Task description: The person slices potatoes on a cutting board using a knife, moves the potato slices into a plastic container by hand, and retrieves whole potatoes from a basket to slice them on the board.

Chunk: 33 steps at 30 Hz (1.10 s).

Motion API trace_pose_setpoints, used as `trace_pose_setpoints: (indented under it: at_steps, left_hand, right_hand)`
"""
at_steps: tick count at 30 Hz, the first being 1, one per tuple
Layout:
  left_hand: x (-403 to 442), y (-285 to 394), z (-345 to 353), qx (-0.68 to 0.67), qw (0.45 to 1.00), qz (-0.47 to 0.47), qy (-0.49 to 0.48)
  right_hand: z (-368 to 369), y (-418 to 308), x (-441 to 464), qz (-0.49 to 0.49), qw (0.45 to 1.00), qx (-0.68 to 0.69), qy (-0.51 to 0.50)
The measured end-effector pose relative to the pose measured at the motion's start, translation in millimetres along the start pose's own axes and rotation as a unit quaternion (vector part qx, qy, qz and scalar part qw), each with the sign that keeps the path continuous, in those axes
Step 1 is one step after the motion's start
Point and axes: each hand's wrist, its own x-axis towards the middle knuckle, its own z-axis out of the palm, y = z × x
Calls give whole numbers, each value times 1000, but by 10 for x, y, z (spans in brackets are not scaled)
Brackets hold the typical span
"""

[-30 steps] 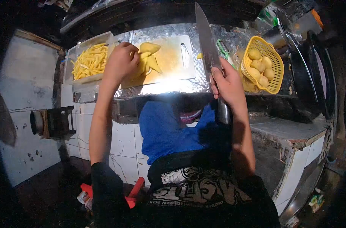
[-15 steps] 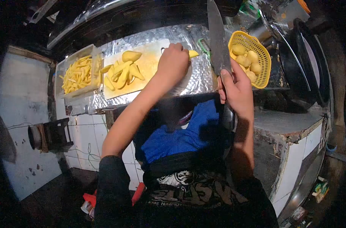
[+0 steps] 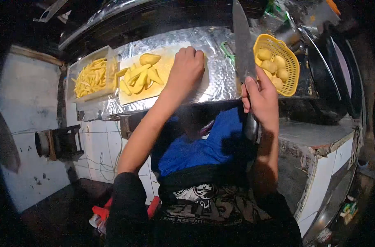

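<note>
My right hand (image 3: 263, 101) grips a large kitchen knife (image 3: 244, 43), its broad grey blade pointing away from me and raised beside the yellow basket. Over the right end of the white cutting board (image 3: 173, 50), my left hand (image 3: 188, 68) is closed, knuckles up; what its fingers hold, if anything, is hidden. Left of that hand, several peeled potato wedges (image 3: 140, 78) lie in a heap on the board, with a larger potato piece (image 3: 150, 59) behind them.
A clear plastic container (image 3: 110, 68) of cut potato sticks (image 3: 92, 77) stands at the board's left. Peeled potatoes (image 3: 270, 66) sit in the yellow basket (image 3: 293, 61) on the right. A green-handled peeler (image 3: 227, 51) lies on the foil-covered counter (image 3: 218, 84).
The yellow potato piece that stuck out right of my left hand no longer shows. That hand has turned slightly. The whole view has shifted a little; the knife stays in my right hand.
</note>
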Motion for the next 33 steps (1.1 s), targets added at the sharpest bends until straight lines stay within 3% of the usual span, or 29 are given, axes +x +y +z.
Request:
trace_pose_setpoints:
  at_steps: [4,6,8,9,11,15,17,22,24,28,33]
  left_hand:
    - [-383,-204,-602,-20,997,-78,8]
    - [-538,-372,-862,-104,968,-228,2]
    - [-672,-622,-1029,-85,943,-321,8]
    - [-689,-724,-1114,-85,943,-322,8]
    - [-655,-919,-1266,-80,876,-446,-169]
    - [-757,-1257,-1077,-13,904,-399,-155]
    - [-760,-1350,-943,87,955,-264,-103]
    - [-206,-941,-828,86,925,-309,-204]
    - [-125,-954,-738,98,903,-284,-306]
    - [-120,-1147,-581,-4,923,-263,-281]
    - [-48,-975,-500,-19,944,-184,-272]
  right_hand:
    - [91,58,63,11,999,29,-33]
    - [151,101,101,20,999,13,-24]
    - [218,63,104,8,999,17,-45]
    - [246,51,94,-2,998,20,-64]
    - [294,79,93,6,998,20,-60]
    - [355,64,97,4,997,18,-69]
    - [374,100,88,5,998,5,-63]
    - [386,98,68,5,997,-21,-68]
    - [372,114,69,11,997,-19,-70]
    - [350,129,60,28,998,-19,-58]
    - [376,195,96,6,994,-20,-104]
